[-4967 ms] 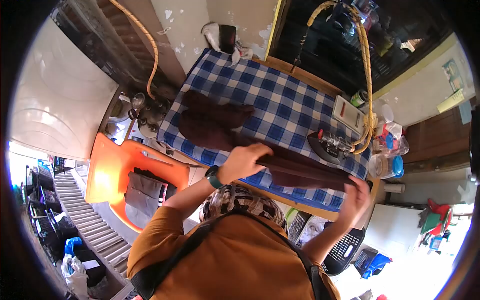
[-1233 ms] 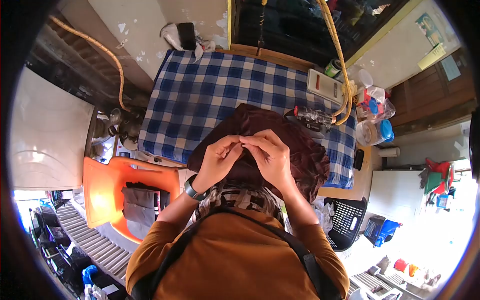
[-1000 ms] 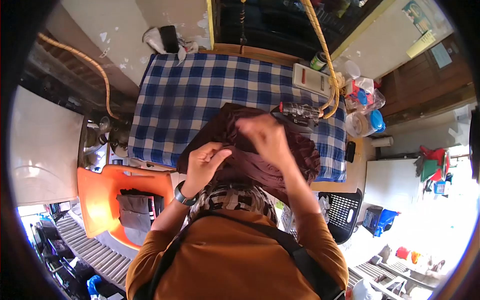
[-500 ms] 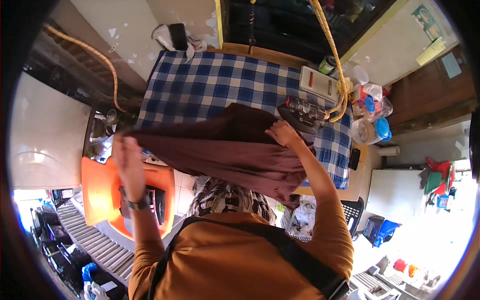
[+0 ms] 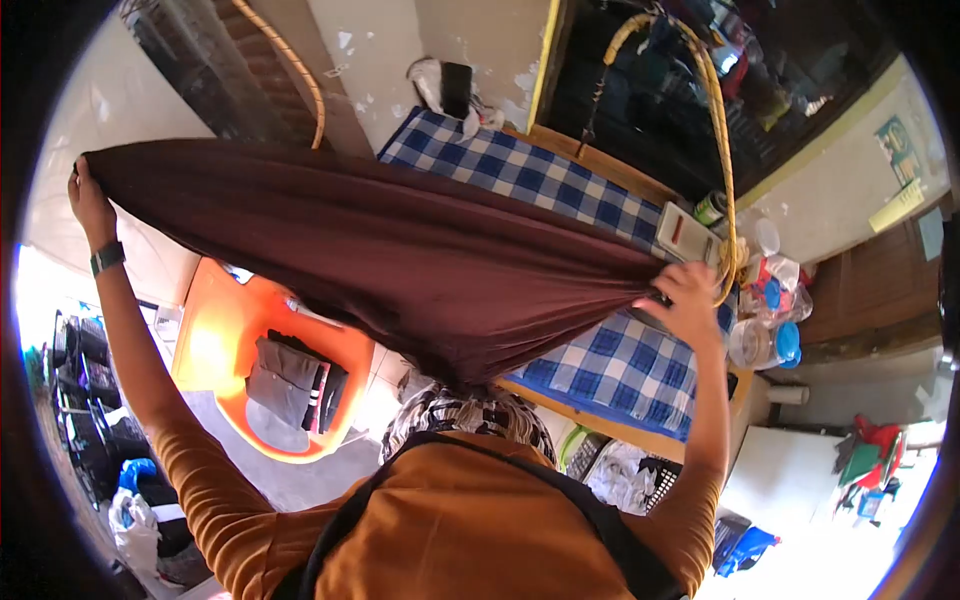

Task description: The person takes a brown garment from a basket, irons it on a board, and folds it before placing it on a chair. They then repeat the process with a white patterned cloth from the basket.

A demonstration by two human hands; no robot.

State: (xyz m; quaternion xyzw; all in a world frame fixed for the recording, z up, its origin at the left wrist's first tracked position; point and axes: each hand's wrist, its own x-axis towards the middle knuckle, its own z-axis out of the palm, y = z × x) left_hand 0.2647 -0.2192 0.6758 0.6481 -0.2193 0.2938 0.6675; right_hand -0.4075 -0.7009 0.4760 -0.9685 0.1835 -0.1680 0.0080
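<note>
A large dark maroon cloth [image 5: 380, 250] is stretched in the air between my two hands, and whether it is a garment cannot be made out. At the far left my left hand [image 5: 92, 208] grips one corner, arm fully extended. My right hand [image 5: 690, 300] pinches the opposite end over the right side of the table, the cloth bunching into folds there. Beneath it, a blue-and-white checked cover [image 5: 590, 375] lies on the table. The maroon cloth sags in the middle toward my body and hides much of the cover. The iron is mostly hidden behind my right hand and the cloth.
An orange chair [image 5: 225, 310] stands at my left with folded dark clothes [image 5: 290, 385] on its seat. Plastic jars [image 5: 760, 345] and a white board [image 5: 685, 232] are at the right. A yellow cord [image 5: 722, 130] hangs down there. A basket [image 5: 655, 485] holds white fabric below.
My left hand has swung outward and up to the far left, spreading the cloth wide. My right hand has moved to the right with its end. The view has shifted.
</note>
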